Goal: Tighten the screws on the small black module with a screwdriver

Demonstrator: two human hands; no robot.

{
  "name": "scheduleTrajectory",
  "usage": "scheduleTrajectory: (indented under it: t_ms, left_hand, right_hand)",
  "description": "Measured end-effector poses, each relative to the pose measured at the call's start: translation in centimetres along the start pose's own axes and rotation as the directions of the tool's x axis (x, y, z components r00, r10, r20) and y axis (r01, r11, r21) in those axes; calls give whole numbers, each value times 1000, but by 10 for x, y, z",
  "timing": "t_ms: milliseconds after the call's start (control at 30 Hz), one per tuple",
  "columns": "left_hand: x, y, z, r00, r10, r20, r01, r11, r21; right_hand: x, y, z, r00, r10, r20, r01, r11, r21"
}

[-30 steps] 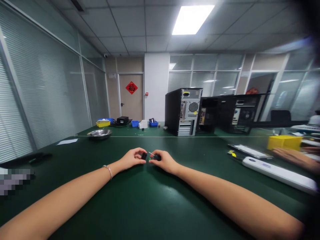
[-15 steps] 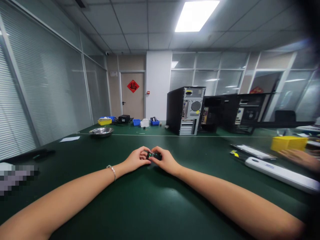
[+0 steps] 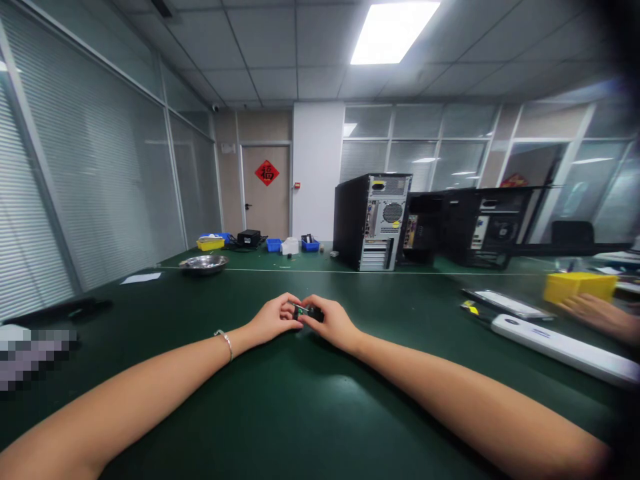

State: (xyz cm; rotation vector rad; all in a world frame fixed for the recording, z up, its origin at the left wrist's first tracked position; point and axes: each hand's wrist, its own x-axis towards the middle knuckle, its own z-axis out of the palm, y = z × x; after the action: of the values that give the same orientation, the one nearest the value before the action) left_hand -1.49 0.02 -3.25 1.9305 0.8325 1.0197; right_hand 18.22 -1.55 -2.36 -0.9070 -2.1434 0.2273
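Observation:
Over the middle of the green table (image 3: 240, 413), my two hands meet around a small black and green part (image 3: 314, 313). My left hand (image 3: 274, 315) grips its left end between thumb and fingers. From the other side, my right hand (image 3: 330, 320) pinches the same part, its fingers curled and partly hidden behind the thumb. A thin light strip shows along the part's top. It is too small and too covered to name more exactly. A silver bracelet (image 3: 226, 343) circles my left wrist.
Beyond my hands stand black computer cases (image 3: 373, 223), a metal bowl (image 3: 205, 263) and small blue bins (image 3: 310, 245). On the right lie a long white bar-shaped device (image 3: 560, 350) and a flat panel (image 3: 510, 304). Another person's hand (image 3: 597, 317) is beside a yellow box (image 3: 580, 287).
Both my hands stay in place on the small part, with hardly any finger movement. The other person's hand at the right has shifted slightly by the yellow box.

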Motion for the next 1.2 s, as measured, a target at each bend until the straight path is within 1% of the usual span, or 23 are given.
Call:
scheduleTrajectory:
  t_ms: [67, 200, 267, 467, 633, 833, 933, 1067, 1133, 1200]
  left_hand:
    - [0, 2, 0, 1000, -17, 8, 17, 999, -49]
    - [-1, 9, 1, 994, -102, 39, 108, 971, -212]
    - [-1, 11, 2, 992, -120, 34, 124, 964, -236]
    - [-1, 10, 0, 994, -101, 36, 106, 969, -222]
    - [0, 8, 0, 995, -88, 41, 95, 972, -213]
    - [0, 9, 0, 997, -80, 3, 79, 975, -206]
    - [0, 9, -1, 997, -68, -27, 63, 984, -169]
    - [3, 5, -4, 997, -26, -75, 19, 995, -93]
    - [4, 2, -5, 997, -8, -76, 2, 997, -80]
    - [5, -1, -6, 997, -11, -73, 6, 997, -72]
  right_hand:
    - [0, -1, -1, 1000, -2, -2, 2, 1000, -15]
    - [-1, -4, -2, 1000, -17, 3, 17, 999, -38]
    - [-1, -5, -2, 1000, -23, 7, 24, 998, -52]
    - [0, -7, 0, 996, -80, 35, 83, 992, -92]
    - [1, -6, 1, 995, -96, 37, 98, 993, -71]
    - [0, -3, 0, 999, -43, 23, 44, 999, -31]
    - [1, -1, 1, 1000, -29, 3, 29, 1000, 1]
    - [3, 4, 3, 999, 7, -54, -4, 999, 50]
    - [3, 6, 3, 996, 26, -87, -19, 997, 71]
    - [3, 7, 3, 995, 42, -94, -34, 996, 86]
